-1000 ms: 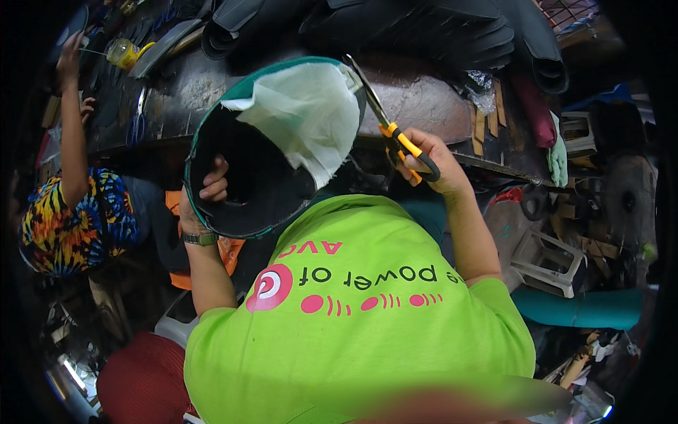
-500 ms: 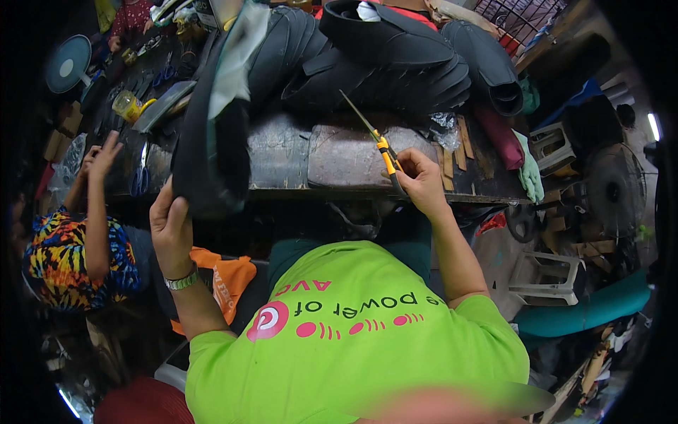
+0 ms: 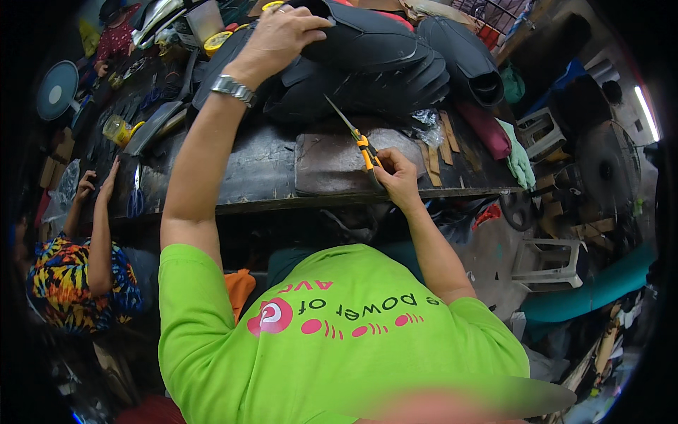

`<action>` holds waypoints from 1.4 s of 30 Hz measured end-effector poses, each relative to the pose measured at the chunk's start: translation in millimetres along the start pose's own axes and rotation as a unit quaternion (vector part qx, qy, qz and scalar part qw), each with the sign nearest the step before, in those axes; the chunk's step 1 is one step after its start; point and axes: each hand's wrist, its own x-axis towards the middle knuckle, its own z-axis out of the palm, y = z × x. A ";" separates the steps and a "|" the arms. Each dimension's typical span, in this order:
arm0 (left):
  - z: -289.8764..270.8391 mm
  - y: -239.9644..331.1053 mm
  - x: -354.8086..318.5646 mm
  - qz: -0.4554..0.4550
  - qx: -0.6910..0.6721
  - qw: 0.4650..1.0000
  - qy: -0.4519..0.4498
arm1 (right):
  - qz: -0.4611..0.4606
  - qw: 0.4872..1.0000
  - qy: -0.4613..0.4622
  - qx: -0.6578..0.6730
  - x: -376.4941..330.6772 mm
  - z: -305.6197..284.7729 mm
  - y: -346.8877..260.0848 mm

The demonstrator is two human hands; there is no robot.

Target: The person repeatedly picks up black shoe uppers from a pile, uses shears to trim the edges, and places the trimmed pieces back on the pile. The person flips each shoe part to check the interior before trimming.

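The left hand point(image 3: 282, 35) is reaching to the top centre of the frame, fingers spread and pressing down on a pile of black leather pieces point(image 3: 367, 63) — not closed around them. The right hand point(image 3: 395, 177) is gripping orange-handled scissors point(image 3: 360, 141) at centre, blades pointing up-left over the dark workbench point(image 3: 247, 169). At left, another person in a colourful shirt point(image 3: 63, 283) is sitting — arms raised to the bench.

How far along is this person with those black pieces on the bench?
Already done, it seems: several black pieces lie stacked on the bench. In hand: the left hand rests on the stack, while the right hand holds orange-handled scissors above a brown pad. What is left cannot be told.
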 end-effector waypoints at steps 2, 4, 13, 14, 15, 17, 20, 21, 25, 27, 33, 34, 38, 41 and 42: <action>23.7 12.1 0.0 -0.029 0.020 0.999 0.027 | -0.003 1.000 -0.006 0.028 0.7 0.4 -0.8; 26.9 17.7 -1.0 -0.028 -0.036 0.996 0.076 | -0.003 1.000 -0.007 0.017 1.8 0.2 -1.1; -102.9 138.6 -94.6 -0.015 -0.490 0.828 0.271 | 0.024 0.999 -0.025 0.014 1.0 -0.2 -3.1; -123.3 148.7 -105.8 0.009 -0.555 0.790 0.261 | 0.025 0.999 -0.025 0.013 1.2 -0.8 -3.1; -144.1 158.9 -116.5 0.068 -0.635 0.726 0.253 | 0.023 0.999 -0.029 0.020 0.8 -0.7 -2.9; -169.1 172.5 -130.5 0.105 -0.715 0.645 0.248 | 0.022 0.999 -0.026 -0.011 1.9 -0.7 -2.3; -189.3 160.0 -137.4 0.114 -0.762 0.620 0.151 | 0.023 0.999 -0.020 -0.023 3.8 1.4 -2.0; -194.9 151.1 -139.1 0.129 -0.771 0.614 0.114 | 0.005 1.000 -0.015 -0.022 4.3 1.9 -1.8; -204.0 116.1 -149.4 0.171 -0.748 0.641 0.005 | 0.015 0.999 -0.013 -0.031 3.0 3.3 -1.5; -205.5 107.5 -153.7 0.173 -0.719 0.671 -0.056 | 0.032 0.999 -0.007 -0.027 4.0 4.6 -1.0; -199.1 99.8 -154.6 0.183 -0.648 0.722 -0.160 | 0.026 0.999 -0.016 -0.028 4.2 2.7 0.5; -197.3 99.4 -155.1 0.183 -0.644 0.724 -0.165 | 0.021 0.999 -0.015 -0.034 4.8 3.1 0.6; -194.3 97.5 -158.9 0.174 -0.648 0.721 -0.172 | 0.011 0.996 -0.008 -0.093 4.4 3.9 -2.3; -192.8 97.1 -159.9 0.165 -0.655 0.716 -0.174 | 0.019 0.995 0.000 -0.097 2.8 2.8 -4.8; -192.4 97.4 -159.7 0.161 -0.656 0.716 -0.175 | 0.017 0.996 0.002 -0.091 3.8 2.8 -5.1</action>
